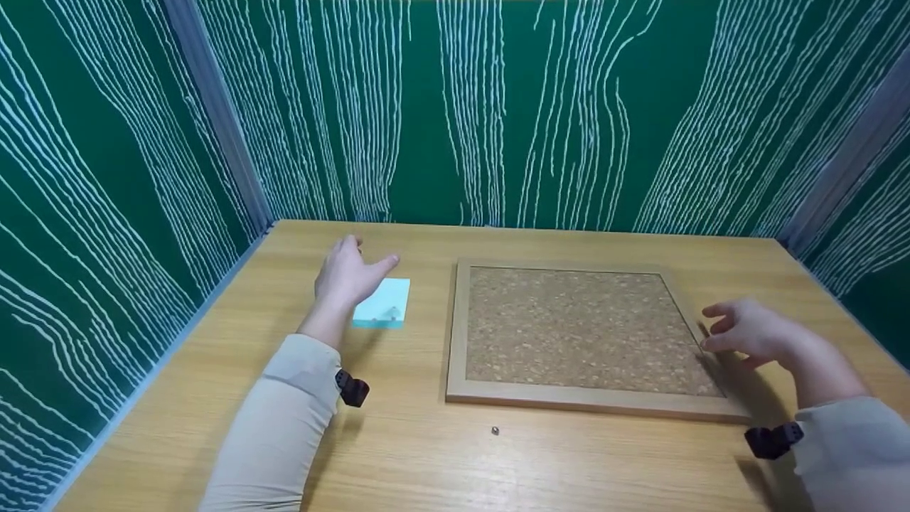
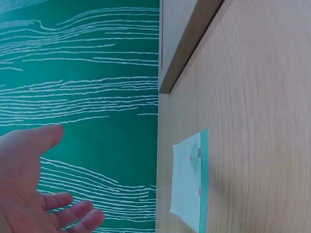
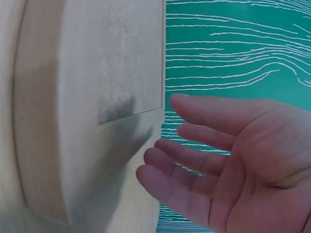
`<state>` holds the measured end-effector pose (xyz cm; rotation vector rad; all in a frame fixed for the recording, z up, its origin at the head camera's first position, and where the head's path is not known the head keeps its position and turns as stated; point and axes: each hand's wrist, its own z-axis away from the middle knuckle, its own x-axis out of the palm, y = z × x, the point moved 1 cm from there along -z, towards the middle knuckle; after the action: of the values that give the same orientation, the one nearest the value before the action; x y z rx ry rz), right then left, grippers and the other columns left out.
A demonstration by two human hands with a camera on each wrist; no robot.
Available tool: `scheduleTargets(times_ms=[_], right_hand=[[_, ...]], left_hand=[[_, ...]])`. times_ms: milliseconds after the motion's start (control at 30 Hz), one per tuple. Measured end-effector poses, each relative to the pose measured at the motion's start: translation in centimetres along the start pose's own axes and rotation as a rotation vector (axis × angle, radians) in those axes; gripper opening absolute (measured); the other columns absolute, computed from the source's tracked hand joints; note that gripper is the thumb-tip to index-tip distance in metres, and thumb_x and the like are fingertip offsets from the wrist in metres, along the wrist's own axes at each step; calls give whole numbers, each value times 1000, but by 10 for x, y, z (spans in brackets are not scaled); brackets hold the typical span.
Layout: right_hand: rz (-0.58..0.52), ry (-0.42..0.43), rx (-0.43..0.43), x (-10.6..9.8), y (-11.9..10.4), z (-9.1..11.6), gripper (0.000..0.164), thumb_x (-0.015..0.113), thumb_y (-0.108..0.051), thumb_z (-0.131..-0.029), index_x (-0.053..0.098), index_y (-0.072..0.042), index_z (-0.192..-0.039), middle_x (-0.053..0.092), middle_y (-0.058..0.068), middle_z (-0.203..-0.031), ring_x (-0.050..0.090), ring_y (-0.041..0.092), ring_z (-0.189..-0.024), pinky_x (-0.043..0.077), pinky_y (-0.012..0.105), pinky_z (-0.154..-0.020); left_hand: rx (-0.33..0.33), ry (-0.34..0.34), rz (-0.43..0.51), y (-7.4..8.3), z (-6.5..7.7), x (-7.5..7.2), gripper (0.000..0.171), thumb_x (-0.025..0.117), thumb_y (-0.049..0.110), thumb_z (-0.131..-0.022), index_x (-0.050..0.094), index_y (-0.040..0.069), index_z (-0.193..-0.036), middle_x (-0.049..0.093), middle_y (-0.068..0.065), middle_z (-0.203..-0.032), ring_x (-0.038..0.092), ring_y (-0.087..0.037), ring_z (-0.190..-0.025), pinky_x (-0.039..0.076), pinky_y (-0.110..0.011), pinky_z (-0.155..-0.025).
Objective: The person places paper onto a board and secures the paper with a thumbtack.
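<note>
A cork board (image 1: 569,331) in a light wooden frame lies flat on the table. To its left lies a pale blue paper note (image 1: 387,302) with a turquoise strip along its near edge and a small printed drawing. My left hand (image 1: 348,274) hovers beside the note and overlaps its upper left corner in the head view; thumb and fingers are spread around nothing. Over the board's right edge is my right hand (image 1: 757,331), its relaxed fingers pointing at the frame. The right wrist view shows that palm (image 3: 272,160) holding nothing, the fingers' shadow falling on the board.
On the wooden table (image 1: 398,441), a tiny dark metallic piece (image 1: 495,430) lies in front of the board. Green walls (image 1: 426,114) with white wavy lines stand at the back and both sides. Each wrist wears a small black camera (image 1: 352,388).
</note>
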<state>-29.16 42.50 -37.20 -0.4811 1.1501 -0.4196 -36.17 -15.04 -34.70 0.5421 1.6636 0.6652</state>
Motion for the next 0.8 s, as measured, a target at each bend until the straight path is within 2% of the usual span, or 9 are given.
scheduleTargets(times_ms=[167, 267, 433, 667, 800], right_hand=[[42, -18, -20, 4, 2, -2, 76, 72, -9, -90, 28, 27, -141, 47, 48, -128, 64, 44, -103, 59, 49, -74], [46, -19, -30, 6, 2, -4, 72, 71, -3, -88, 31, 29, -137, 48, 49, -126, 65, 34, -94, 60, 44, -69], [34, -16, -2, 9, 3, -4, 71, 72, -5, -89, 33, 26, -139, 49, 47, -127, 64, 33, -95, 60, 43, -69], [36, -28, 16, 9, 2, -4, 70, 70, -5, -91, 32, 24, -142, 50, 45, -127, 64, 34, -97, 60, 43, -70], [43, -35, 28, 8, 3, -4, 70, 69, -5, -92, 31, 23, -143, 48, 46, -128, 63, 34, -97, 59, 44, -70]], left_hand=[[-26, -23, -15, 1, 0, 4, 89, 68, 57, -91, 35, 4, -155, 40, -16, -155, 42, -35, -137, 36, -54, -111], [-34, -37, -33, 0, 0, 6, 88, 68, 55, -91, 35, 4, -155, 41, -17, -154, 43, -36, -136, 37, -55, -110], [-42, -59, -77, -4, 0, 9, 89, 66, 56, -92, 34, 3, -156, 40, -19, -155, 41, -37, -139, 35, -56, -111], [-78, -137, -157, -12, 0, 16, 96, 65, 55, -93, 25, -2, -159, 35, -23, -158, 39, -39, -139, 30, -56, -114], [-107, -180, -210, -15, 0, 20, 84, 67, 55, -92, 43, -2, -149, 52, -21, -141, 51, -36, -121, 41, -52, -106]])
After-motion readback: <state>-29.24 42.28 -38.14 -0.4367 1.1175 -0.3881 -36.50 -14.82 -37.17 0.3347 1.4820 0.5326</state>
